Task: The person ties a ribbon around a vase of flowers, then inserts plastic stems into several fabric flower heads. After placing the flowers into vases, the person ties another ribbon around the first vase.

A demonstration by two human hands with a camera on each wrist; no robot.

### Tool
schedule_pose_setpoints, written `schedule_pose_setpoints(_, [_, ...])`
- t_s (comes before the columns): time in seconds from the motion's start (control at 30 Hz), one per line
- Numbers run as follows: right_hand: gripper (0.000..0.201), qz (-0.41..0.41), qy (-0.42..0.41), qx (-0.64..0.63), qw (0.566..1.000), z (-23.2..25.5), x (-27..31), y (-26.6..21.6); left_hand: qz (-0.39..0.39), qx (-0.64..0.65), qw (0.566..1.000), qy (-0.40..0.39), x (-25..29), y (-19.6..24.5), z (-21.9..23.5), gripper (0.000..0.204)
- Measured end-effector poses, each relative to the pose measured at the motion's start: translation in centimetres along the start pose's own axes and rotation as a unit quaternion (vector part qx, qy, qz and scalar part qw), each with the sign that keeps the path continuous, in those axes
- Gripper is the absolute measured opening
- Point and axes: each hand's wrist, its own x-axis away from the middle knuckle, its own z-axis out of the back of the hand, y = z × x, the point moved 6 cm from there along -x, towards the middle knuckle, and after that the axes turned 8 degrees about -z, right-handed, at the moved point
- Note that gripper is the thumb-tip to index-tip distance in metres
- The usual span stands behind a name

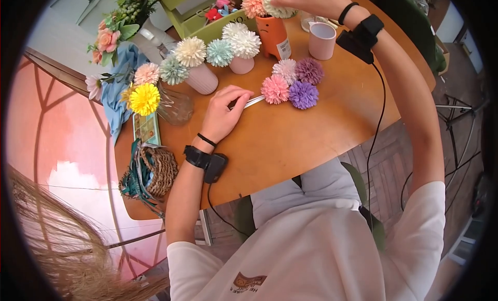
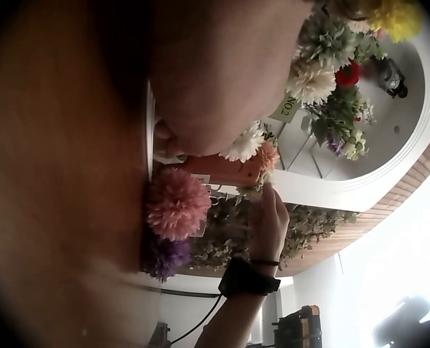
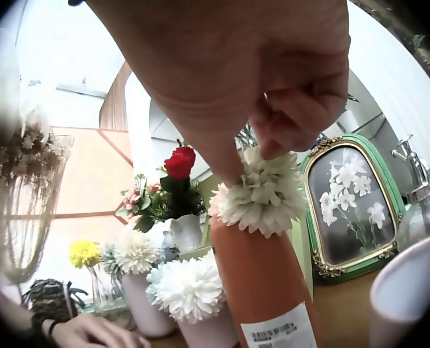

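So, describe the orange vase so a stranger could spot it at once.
Find the green box at the far side of the table. The vase stands beside it, below the right hand. Unlike the pink cup to its right, it is orange with a frowning face.

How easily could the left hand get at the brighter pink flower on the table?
Probably quite easily, yes: the left hand rests on the table close by, with only slim white stems between it and the brighter pink flower.

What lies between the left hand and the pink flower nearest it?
In the head view, thin pale rods run from the left hand to that pink flower.
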Motion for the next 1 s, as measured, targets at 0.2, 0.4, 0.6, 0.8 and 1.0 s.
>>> schedule_pose_setpoints(0.2, [0.025, -0.001, 0.031, -0.010, 0.999, 1.3, -0.4, -1.8, -0.019, -0.002, 1.000, 0.016, 0.2, 0.0, 0.2, 0.014])
schedule_pose_setpoints(0.4, [0.029, -0.010, 0.078, 0.032, 0.996, 6.1, 1.0, -6.1, -0.049, 0.005, 0.996, 0.073, 0.4, -0.6, 0.7, 0.015])
schedule_pose_setpoints(0.6, [0.017, 0.031, 0.057, -0.008, 0.998, 6.1, 4.8, -7.5, -0.018, 0.015, 0.995, 0.101, 0.1, 1.3, 2.4, 0.053])
schedule_pose_setpoints(0.8, [0.012, -0.049, -0.099, -0.209, 0.972, -2.8, 7.9, -9.9, -0.164, -0.056, 0.964, 0.203, 0.7, 2.4, 1.5, 0.024])
schedule_pose_setpoints(1.0, [0.015, -0.071, -0.141, -0.250, 0.955, -7.2, 8.1, -9.8, -0.126, -0.043, 0.984, 0.119, 0.9, 0.8, 0.8, 0.021])
